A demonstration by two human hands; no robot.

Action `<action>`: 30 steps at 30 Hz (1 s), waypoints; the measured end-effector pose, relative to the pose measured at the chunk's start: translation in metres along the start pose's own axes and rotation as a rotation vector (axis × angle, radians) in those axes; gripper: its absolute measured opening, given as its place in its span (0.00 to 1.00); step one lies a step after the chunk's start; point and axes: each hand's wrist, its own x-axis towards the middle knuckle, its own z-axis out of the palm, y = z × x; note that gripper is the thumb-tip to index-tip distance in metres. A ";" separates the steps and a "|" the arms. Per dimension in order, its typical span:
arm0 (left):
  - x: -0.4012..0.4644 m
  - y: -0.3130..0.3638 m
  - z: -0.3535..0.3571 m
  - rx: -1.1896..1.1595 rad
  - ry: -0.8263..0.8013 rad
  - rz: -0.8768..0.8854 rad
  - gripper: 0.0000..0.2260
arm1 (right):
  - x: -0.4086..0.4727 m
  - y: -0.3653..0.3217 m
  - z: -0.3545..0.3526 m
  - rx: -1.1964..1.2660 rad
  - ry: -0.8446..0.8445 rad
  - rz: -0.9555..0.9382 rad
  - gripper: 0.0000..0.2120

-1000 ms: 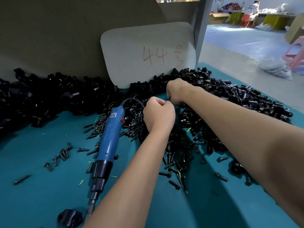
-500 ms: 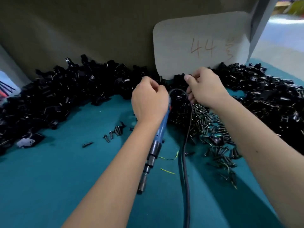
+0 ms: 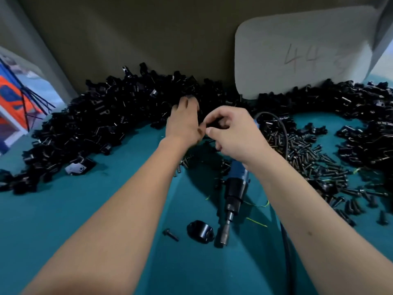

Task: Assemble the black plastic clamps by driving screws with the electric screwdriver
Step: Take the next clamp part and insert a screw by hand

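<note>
Screwdriver (image 3: 235, 189) lies flat — bit toward viewer.

A pale board (image 3: 302, 54) leans on the wall at the back right, and the number "44" is written on it by hand. Next to the number there is one more mark, but it is too blurry to read. A small white tag (image 3: 74, 168) lies at the edge of the black heap on the left, and its print is too small to read.
</note>
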 end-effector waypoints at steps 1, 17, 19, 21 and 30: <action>0.003 -0.001 -0.001 -0.035 0.011 -0.041 0.25 | -0.001 0.001 -0.001 0.039 0.018 0.036 0.07; -0.020 0.012 0.004 -0.297 0.036 -0.263 0.13 | -0.006 0.005 -0.007 0.036 0.000 0.077 0.07; -0.028 0.010 0.002 -0.355 0.037 -0.286 0.12 | -0.006 0.007 -0.009 0.085 0.002 0.087 0.07; -0.039 0.008 0.000 -0.417 0.096 -0.293 0.09 | -0.007 0.006 -0.012 0.166 0.002 0.098 0.08; -0.099 0.022 -0.018 -1.707 0.061 -0.452 0.22 | -0.014 0.007 -0.027 0.286 0.053 0.038 0.19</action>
